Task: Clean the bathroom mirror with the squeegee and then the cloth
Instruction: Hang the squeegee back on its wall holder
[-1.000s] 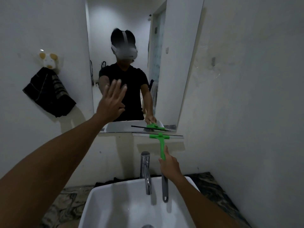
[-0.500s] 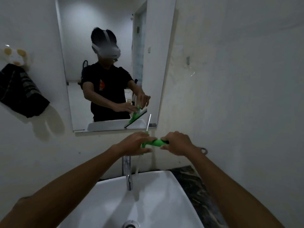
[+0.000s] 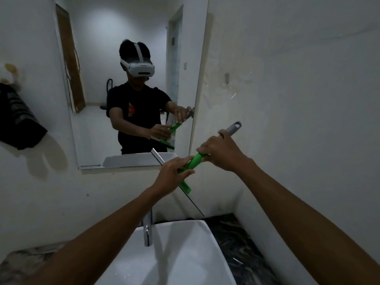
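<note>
The green squeegee (image 3: 195,160) is held off the glass, in the air above the sink, with its handle slanting up to the right and its blade running diagonally down to the right. My left hand (image 3: 172,173) grips the green part near the blade head. My right hand (image 3: 223,153) grips the handle higher up, with the grey end sticking out beyond it. The bathroom mirror (image 3: 98,124) hangs on the wall just behind. A dark cloth (image 3: 17,120) hangs from a wall hook at the far left.
A white sink (image 3: 185,254) with a chrome tap (image 3: 147,229) sits directly below my hands. A dark marbled counter (image 3: 236,243) flanks the sink. The white side wall (image 3: 298,99) stands close on the right.
The squeegee came off the mirror's bottom edge. My left hand dropped from the glass and took hold of it near the blade. The handle has since tilted upward to the right.
</note>
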